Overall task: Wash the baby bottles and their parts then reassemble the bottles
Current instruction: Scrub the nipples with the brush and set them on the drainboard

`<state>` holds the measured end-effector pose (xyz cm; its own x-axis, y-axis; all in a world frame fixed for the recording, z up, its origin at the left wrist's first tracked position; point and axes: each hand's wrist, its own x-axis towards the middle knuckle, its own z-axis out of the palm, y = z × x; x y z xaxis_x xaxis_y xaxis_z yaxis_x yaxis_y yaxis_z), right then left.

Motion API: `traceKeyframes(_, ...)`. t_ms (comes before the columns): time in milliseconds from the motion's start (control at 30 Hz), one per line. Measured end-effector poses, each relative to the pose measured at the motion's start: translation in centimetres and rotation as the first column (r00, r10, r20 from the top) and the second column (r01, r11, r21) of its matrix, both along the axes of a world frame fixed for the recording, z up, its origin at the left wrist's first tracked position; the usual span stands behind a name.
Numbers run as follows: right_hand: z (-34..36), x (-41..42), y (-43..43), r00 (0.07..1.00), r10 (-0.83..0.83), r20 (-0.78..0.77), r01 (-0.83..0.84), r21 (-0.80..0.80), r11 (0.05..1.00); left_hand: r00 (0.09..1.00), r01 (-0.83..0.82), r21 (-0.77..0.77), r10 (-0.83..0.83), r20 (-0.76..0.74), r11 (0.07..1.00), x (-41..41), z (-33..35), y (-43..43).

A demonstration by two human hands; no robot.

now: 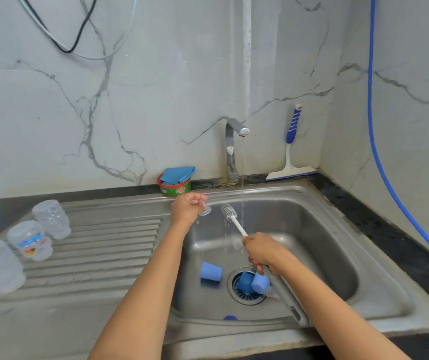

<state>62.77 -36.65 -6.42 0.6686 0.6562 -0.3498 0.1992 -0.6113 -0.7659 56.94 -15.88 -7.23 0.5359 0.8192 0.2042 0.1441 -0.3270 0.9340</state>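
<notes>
Left hand point(187, 206) at far-left rim of sink point(312, 224), fingers curled tight round clear nipple point(205, 210), flange showing at lower right of fist. Right hand point(262, 252) nearer, fingers wrapped on brush point(239, 227); long axis slanting up-left, bristle head just beside nipple, apart. Probable next move: short push along that axis, leftward, to meet the nipple.

- Soft, even light, bright overall; shadows are faint.
- Pale glare streaks the floor of the sink point(312, 216).
- Left of the sink, the upturned bottles point(30, 240) blur toward the frame edge.
- Wide-angle distortion bows the table point(78, 194) left of the sink.
</notes>
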Motion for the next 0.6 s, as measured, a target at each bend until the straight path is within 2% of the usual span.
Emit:
traceKeyframes(200, 0.5, -1.7, 2.1, 0.997, 0.004, -0.076, 0.000, 0.054, 0.999, 0.971, -0.239, 0.045, 0.237, 0.043, 0.970, -6.3, 2.1, 3.9)
traceKeyframes(367, 1.7, -3.4, 4.4, 0.989, 0.041, -0.144, -0.029, 0.081, 0.996, 0.851, -0.518, 0.049, 0.520, -0.073, 0.854, -11.4, 2.9, 7.7)
traceKeyframes(600, 2.2, -5.0, 7.0, 0.985, 0.088, -0.151, -0.076, 0.084, 0.994, 0.740, -0.652, 0.053, 0.650, -0.172, 0.756, -15.2, 1.6, 11.2)
